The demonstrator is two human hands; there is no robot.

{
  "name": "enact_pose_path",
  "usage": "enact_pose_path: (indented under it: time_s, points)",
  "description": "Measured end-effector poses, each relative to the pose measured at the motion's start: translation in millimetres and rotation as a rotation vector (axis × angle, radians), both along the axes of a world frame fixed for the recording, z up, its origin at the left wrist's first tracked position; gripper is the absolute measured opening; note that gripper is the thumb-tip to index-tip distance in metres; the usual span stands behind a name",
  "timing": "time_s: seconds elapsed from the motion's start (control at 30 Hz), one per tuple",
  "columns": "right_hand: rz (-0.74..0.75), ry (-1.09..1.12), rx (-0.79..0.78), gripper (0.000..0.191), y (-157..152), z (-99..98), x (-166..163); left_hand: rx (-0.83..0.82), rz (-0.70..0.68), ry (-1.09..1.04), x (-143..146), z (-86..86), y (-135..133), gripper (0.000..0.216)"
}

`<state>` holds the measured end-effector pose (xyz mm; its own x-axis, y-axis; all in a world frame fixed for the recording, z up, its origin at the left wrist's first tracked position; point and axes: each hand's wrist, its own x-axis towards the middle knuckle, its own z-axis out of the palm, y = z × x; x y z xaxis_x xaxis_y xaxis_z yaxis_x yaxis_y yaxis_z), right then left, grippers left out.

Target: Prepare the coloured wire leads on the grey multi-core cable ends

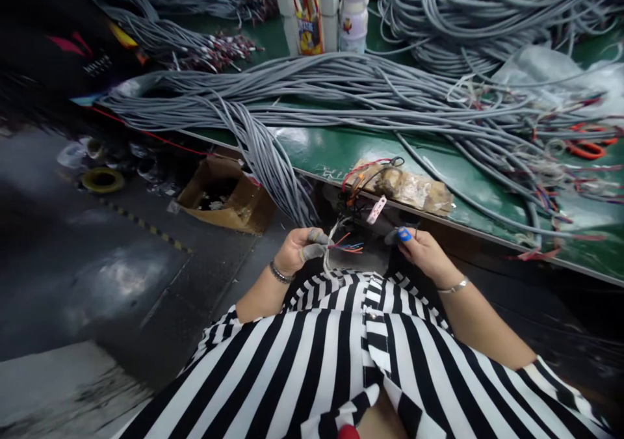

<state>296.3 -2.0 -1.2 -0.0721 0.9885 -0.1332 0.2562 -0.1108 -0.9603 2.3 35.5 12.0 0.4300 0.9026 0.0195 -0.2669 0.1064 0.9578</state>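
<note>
My left hand, with grey finger covers on the thumb and a finger, pinches the stripped end of a grey cable. Thin red, blue and orange wires fan out from it to the right, and whitish strands hang beside the fingertips. To the right of the wire tips, apart from them, my right hand is closed in a pinch, with blue tape on one finger and a dark cover on a fingertip. What it holds, if anything, is too small to make out. A bundle of grey cables droops over the table edge near my left hand.
Long grey cables lie across the green table. A taped wooden block with wires sits at its front edge. Orange-handled scissors lie right, a bottle stands behind. Below left is a cardboard box.
</note>
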Motion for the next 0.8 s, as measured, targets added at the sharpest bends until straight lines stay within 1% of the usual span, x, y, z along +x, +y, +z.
enact_pose_path:
  time_s: [0.03,0.13,0.2,0.27,0.37,0.53,0.67,0.8]
  points:
    - [-0.003,0.06,-0.033,0.053,0,1.9,-4,0.076,-0.003,0.06,2,5.9,4,0.028]
    - [-0.078,0.249,-0.045,0.056,9,12.7,-24,0.308,0.014,0.174,19,20.6,15,0.025]
    - [-0.107,0.39,-0.119,0.058,21,21.2,-35,0.429,0.025,0.213,32,25.1,22,0.024]
    - [-0.15,0.487,-0.199,0.056,34,28.0,-42,0.484,0.022,0.234,44,24.6,29,0.023]
    - [-0.171,0.567,-0.243,0.053,46,31.2,-45,0.436,0.0,0.246,56,17.5,38,0.024]
    - [-0.153,0.725,-0.275,0.053,51,23.3,-46,0.218,-0.021,0.2,65,6.0,44,0.03]
    - [-0.144,0.801,-0.289,0.053,54,20.4,-46,0.132,-0.054,0.167,69,4.1,44,0.033]
    - [-0.209,0.817,-0.24,0.053,56,19.6,-48,0.098,-0.09,0.148,70,6.2,42,0.033]
